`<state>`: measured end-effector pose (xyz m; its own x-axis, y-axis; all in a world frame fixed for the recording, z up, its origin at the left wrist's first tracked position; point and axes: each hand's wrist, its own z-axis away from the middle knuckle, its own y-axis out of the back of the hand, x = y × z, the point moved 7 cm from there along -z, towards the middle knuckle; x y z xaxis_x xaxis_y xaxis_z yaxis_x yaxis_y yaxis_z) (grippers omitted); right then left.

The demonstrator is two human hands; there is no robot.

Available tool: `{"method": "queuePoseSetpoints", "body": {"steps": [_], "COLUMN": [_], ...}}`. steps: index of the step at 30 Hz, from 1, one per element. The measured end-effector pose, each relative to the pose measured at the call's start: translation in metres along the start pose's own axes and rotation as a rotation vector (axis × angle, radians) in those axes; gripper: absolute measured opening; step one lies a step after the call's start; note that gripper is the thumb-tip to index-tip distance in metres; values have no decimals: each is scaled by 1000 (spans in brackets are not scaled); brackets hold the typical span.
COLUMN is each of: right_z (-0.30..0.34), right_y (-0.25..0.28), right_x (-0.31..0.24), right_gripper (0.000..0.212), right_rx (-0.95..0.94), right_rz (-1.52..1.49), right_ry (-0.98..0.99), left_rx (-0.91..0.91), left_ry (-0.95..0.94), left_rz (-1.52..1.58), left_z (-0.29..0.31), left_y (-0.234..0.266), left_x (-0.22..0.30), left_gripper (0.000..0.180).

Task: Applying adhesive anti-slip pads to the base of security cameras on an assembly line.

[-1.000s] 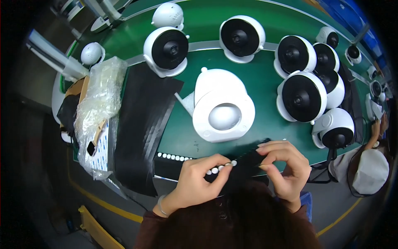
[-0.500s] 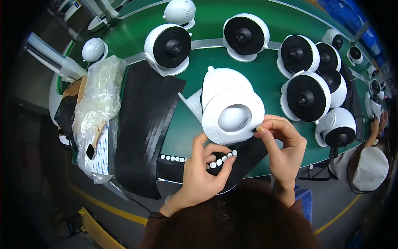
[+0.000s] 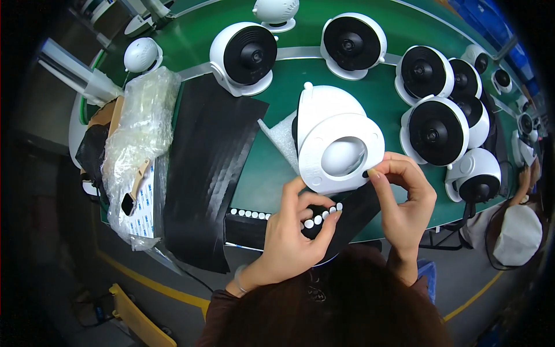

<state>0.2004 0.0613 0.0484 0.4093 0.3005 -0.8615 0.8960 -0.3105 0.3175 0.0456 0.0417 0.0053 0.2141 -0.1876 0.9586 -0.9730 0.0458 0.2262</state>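
Note:
In front of me a white dome camera (image 3: 332, 101) lies tipped over on a pale foam piece (image 3: 283, 139), its round base (image 3: 312, 156) facing me. My right hand (image 3: 407, 199) is closed at the base's lower right edge, thumb and index finger at a small black round pad (image 3: 365, 173) that sits against the base. My left hand (image 3: 292, 234) grips a short dark strip with several white round stickers (image 3: 318, 220) between thumb and fingers. Its index fingertip reaches the base's lower left edge. Part of the strip is hidden behind the fingers.
Several white cameras with black fronts (image 3: 435, 132) stand right and behind. A long black sheet (image 3: 202, 173) lies left, beside bubble wrap (image 3: 136, 124) and a wristwatch (image 3: 128, 202). Another sticker strip (image 3: 245, 228) lies near the table edge. A co-worker's hand (image 3: 529, 173) shows far right.
The view has shifted, so things appear further right and slightly higher. The black pad, earlier at my right fingertips by the rim, now lies against the base, with my thumb at it.

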Motion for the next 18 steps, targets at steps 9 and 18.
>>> {"method": "queuePoseSetpoints", "body": {"steps": [9,18], "right_z": [0,10], "right_y": [-3,16], "right_x": [2,-16], "right_gripper": [17,25], "right_rx": [-84,-136], "right_rz": [20,148], "right_ry": [39,286], "left_rx": [-17,-253], "left_ry": [-14,249], "left_rz": [15,-27], "left_z": [0,5], "left_y": [2,12], "left_x": [5,-1], "left_gripper": [46,6]}}
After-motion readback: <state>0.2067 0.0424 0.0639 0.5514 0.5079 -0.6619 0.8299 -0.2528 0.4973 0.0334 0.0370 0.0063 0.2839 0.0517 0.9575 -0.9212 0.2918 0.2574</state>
